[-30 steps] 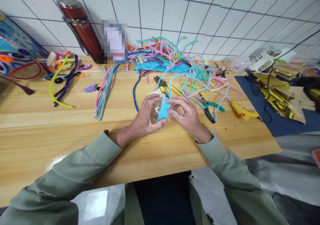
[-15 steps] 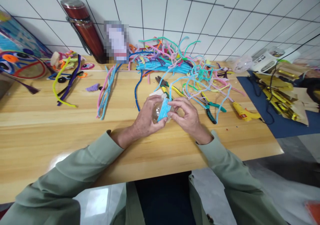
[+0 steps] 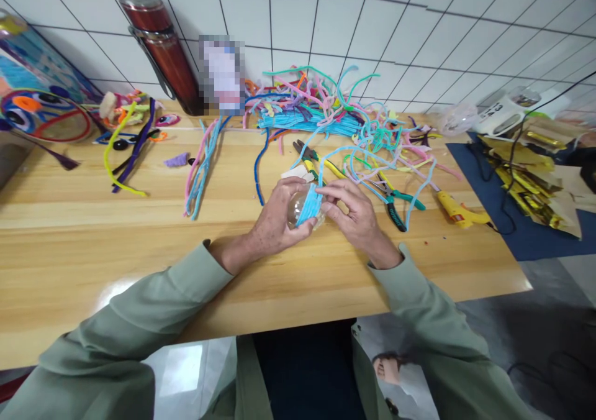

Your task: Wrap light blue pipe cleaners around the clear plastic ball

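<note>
Item beside flask pixelated, unreadable. Clear ball largely hidden under fingers and blue wrap. Painted board cut by left edge.

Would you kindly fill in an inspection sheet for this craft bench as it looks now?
Surface: wooden table, pale and glossy.
Job's things: clear ball, partly wrapped in light-blue pipe cleaner.
Clutter: pipe-cleaner pile, green-handled pliers, yellow glue gun, gold foil on a blue mat.
Grippers: left hand cups the clear ball; right hand pinches the light-blue pipe cleaner.
Cables: black cable runs over the foil and mat.
Surroundings: white tiled wall, with a red flask by it.
</note>
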